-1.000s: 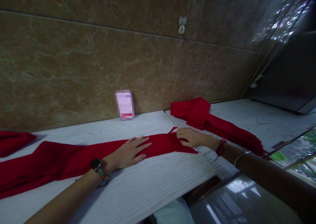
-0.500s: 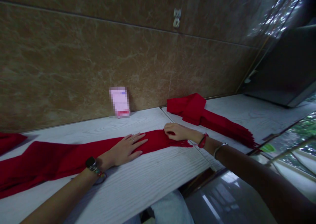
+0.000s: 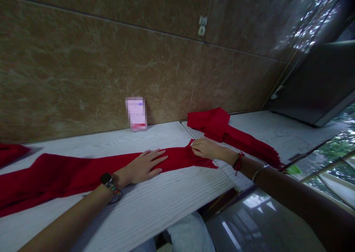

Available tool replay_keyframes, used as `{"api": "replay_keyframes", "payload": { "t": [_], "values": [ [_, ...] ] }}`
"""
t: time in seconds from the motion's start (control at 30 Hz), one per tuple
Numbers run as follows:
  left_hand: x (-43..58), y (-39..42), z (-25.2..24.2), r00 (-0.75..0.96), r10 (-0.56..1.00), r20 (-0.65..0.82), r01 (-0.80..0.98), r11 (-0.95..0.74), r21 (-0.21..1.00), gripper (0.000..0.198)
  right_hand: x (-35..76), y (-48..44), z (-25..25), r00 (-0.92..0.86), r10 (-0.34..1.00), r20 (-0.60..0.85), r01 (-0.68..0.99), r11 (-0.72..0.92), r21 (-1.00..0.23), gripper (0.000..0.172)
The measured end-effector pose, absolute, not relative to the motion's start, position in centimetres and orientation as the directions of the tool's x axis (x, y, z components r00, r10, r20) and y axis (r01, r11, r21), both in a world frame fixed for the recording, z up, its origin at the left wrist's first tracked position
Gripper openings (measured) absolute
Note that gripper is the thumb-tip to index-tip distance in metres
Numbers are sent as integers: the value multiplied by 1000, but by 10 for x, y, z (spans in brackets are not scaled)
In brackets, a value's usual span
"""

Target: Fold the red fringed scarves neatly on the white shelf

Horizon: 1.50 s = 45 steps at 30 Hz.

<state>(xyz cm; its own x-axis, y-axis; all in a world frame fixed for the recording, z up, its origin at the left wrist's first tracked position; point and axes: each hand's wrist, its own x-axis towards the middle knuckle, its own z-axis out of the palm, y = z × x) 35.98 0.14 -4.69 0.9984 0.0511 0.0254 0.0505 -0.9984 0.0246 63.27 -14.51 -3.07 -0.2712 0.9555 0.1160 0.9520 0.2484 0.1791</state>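
Note:
A long red scarf (image 3: pixel 91 172) lies lengthwise on the white wood-grain table (image 3: pixel 177 196), its fringed end to the right. Flat on top of it rests my left hand (image 3: pixel 145 167), fingers spread, palm pressing the cloth. At the fringe, my right hand (image 3: pixel 206 148) has its fingers closed in a pinch on some red strands, and a few tassels stick up past the fingertips. More tassels lie loose below that hand. Behind it, a second red scarf (image 3: pixel 210 124) lies folded over at one end, with its fringe pointing right.
Another piece of red cloth (image 3: pixel 12 153) shows at the far left. A blurred pink-and-white item (image 3: pixel 137 113) leans on the brown marble-patterned wall (image 3: pixel 91 70). A dark cabinet-like block (image 3: pixel 313 85) stands at the right end. A seam crosses the table near my right hand.
My right hand has shifted slightly right along the fringe, and strands now rise above its fingertips. The left hand stays flat on the scarf. The camera view has tilted a little.

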Motion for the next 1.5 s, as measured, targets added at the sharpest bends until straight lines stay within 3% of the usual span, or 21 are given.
{"api": "replay_keyframes", "payload": {
  "t": [0.2,0.4,0.5,0.6,0.7,0.93,1.1,1.2,1.3,1.5],
  "values": [
    [361,2,-47,998,53,27,52,-998,37,49,635,-140,-26,-238,971,10,952,231,201,15],
    [361,4,-50,997,45,55,44,-999,25,48,654,-149,-4,-30,994,-101,906,69,417,17],
    [361,3,-49,998,54,39,53,-998,31,48,654,-151,4,-81,996,-30,956,86,280,12],
    [361,1,-47,998,55,25,54,-998,38,48,635,-137,-2,-273,954,127,962,269,44,14],
    [362,0,-45,998,61,7,61,-998,23,48,623,-120,-20,-374,916,147,924,381,-25,13],
    [360,1,-47,998,61,17,61,-998,31,47,664,-141,-23,-210,973,100,977,206,48,11],
    [368,1,-40,998,47,41,45,-998,48,42,632,-121,-16,-84,933,350,967,161,-198,14],
    [383,-11,-36,995,-1,98,-7,-998,57,42,610,-92,-22,-78,987,138,924,123,-361,14],
    [398,-25,-39,993,-30,113,-42,-994,103,44,608,-73,-26,-113,992,-50,899,80,-431,9],
    [404,-36,-45,994,-27,102,-45,-984,175,35,623,-73,-26,-76,995,-71,881,34,-472,9]
  ]
}}
